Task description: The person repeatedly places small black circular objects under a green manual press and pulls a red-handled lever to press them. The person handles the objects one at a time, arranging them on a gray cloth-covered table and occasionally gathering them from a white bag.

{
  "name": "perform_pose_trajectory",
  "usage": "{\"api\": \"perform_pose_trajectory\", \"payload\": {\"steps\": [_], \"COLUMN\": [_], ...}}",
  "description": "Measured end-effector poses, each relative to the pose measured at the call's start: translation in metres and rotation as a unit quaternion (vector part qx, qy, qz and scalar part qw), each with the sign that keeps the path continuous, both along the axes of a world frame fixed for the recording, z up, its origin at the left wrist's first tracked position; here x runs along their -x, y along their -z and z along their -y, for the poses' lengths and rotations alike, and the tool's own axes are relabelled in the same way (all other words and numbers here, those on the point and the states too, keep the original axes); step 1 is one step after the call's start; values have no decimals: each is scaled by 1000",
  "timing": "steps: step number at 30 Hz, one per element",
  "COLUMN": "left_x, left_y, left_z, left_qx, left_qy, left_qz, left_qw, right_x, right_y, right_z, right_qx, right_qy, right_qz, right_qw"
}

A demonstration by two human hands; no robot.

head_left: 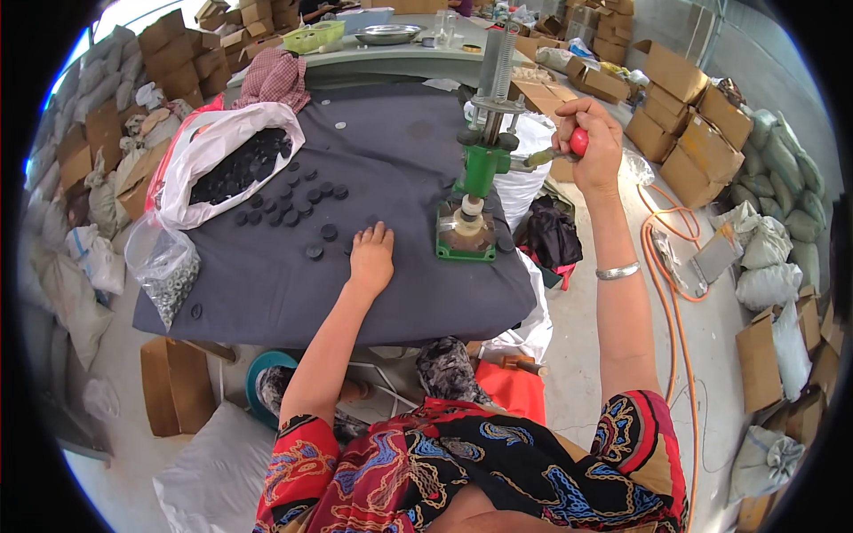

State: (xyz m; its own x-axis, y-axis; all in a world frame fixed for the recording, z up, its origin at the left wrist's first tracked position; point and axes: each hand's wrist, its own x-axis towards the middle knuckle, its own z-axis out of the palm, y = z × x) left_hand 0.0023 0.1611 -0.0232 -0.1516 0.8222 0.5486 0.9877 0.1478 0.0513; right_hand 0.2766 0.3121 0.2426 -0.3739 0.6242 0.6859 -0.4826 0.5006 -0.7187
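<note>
A green hand press (481,173) with a spring-wound upright column stands at the right of the dark cloth-covered table. My right hand (593,142) is closed around the red ball knob (578,140) of its lever, which sticks out to the right. Under the ram, a pale round piece (471,206) sits above the metal base plate (466,238). My left hand (371,256) lies on the cloth left of the press, fingers stretched forward. Beside it are loose black round caps (330,232), with several more scattered toward the bag. Whatever is beneath its fingers is hidden.
A white-lined bag (191,200) full of black caps lies at the table's left. By it hangs a clear bag of small metal parts (169,280). An orange hose (653,258) runs along the floor at right. Cardboard boxes (702,142) and sacks (773,151) line the sides.
</note>
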Motion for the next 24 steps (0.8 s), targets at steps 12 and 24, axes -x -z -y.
{"api": "perform_pose_trajectory", "payload": {"steps": [12,24], "left_x": [-6,-73], "left_y": [-26,-44], "left_z": [16,-57], "left_qx": [6,-112], "left_qy": [-48,81], "left_qz": [18,352], "left_qw": [999,926], "right_x": [0,1], "right_y": [1,1], "right_z": [-3,-2], "right_qx": [-4,-15], "right_qy": [-7,-13], "right_qz": [-13,-12], "right_qw": [1000,1000]}}
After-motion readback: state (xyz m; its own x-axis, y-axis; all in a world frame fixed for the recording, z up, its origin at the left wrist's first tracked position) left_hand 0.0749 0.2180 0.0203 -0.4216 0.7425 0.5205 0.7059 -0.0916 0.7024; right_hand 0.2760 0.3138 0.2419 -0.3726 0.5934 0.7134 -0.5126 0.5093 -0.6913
